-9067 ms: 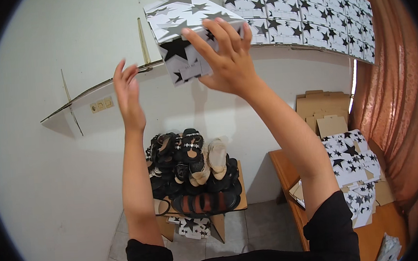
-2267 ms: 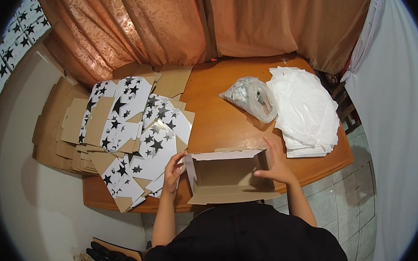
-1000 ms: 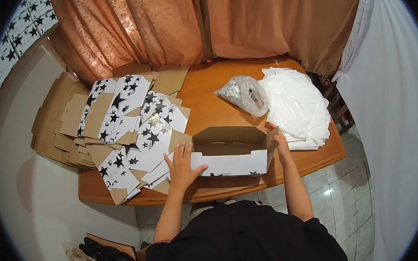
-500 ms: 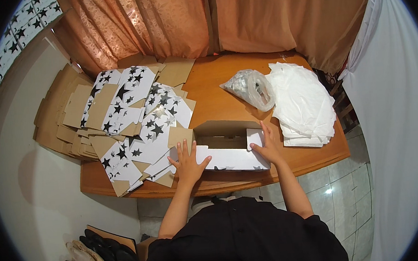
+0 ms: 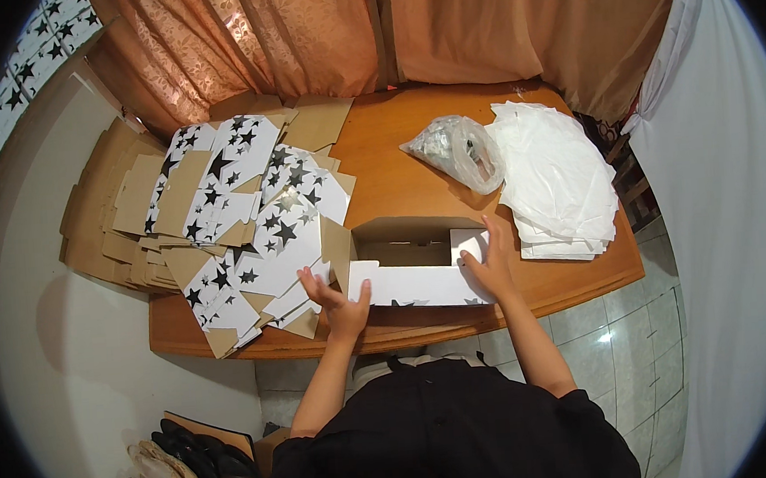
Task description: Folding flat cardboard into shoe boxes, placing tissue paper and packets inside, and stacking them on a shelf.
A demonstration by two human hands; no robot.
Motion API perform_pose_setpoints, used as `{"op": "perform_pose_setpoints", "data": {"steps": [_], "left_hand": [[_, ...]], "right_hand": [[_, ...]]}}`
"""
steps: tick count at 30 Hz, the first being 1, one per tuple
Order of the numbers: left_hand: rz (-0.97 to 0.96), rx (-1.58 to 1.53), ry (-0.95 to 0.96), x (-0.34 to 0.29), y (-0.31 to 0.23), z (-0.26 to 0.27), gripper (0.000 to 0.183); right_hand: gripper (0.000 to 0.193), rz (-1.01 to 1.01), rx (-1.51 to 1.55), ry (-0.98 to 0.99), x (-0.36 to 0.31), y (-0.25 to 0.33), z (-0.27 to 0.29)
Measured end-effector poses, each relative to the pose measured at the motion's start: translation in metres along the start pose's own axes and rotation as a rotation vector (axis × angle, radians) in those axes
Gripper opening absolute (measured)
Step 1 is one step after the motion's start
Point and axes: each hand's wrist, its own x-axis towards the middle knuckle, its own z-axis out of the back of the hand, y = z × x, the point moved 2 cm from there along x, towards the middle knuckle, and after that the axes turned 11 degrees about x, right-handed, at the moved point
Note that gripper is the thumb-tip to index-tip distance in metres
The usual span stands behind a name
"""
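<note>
A part-folded cardboard box (image 5: 417, 287), white with black stars outside and brown inside, sits open-topped at the table's front edge. My right hand (image 5: 494, 271) grips its right end, with the thumb on a white flap (image 5: 467, 245) and the fingers along the outer side. At the left end, a brown flap (image 5: 336, 247) stands up and leans outward. My left hand (image 5: 339, 311) is open beside the front left corner, fingers spread and raised, thumb close to the white front wall. Whether that thumb touches the wall I cannot tell.
Flat star-printed cardboard blanks (image 5: 248, 213) lie heaped on the left of the wooden table (image 5: 378, 168). A clear plastic bag (image 5: 459, 154) of small things and a stack of white paper sheets (image 5: 556, 174) lie on the right. Shoes (image 5: 190, 470) stand at lower left.
My left hand has turned and its fingers have lifted off the left flap area. The left flap has risen from lying nearly flat. My right hand stays at the right end.
</note>
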Motion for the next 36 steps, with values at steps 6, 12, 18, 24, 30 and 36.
{"op": "perform_pose_setpoints", "data": {"steps": [6, 12, 18, 24, 30, 36], "left_hand": [[0.033, -0.209, 0.324, 0.016, 0.006, 0.012, 0.050], [-0.249, 0.023, 0.701, 0.017, -0.014, 0.008, 0.038], [-0.230, 0.149, 0.698, 0.011, -0.020, 0.001, 0.034], [-0.150, 0.223, 0.724, 0.010, -0.025, -0.006, 0.034], [0.143, -0.196, 0.600, 0.016, -0.021, -0.004, 0.041], [0.133, -0.076, 0.438, 0.038, -0.021, -0.021, 0.057]], "right_hand": [[0.040, 0.052, -0.362, 0.015, -0.011, 0.013, 0.001], [0.039, -0.089, -0.325, 0.071, -0.006, -0.004, -0.005], [0.046, -0.044, -0.220, 0.037, -0.006, -0.014, -0.004], [0.040, -0.001, -0.189, -0.025, -0.004, -0.005, -0.006], [0.032, -0.022, -0.234, 0.019, -0.006, -0.009, -0.001], [0.054, -0.133, -0.407, 0.105, -0.001, 0.017, -0.003]]}}
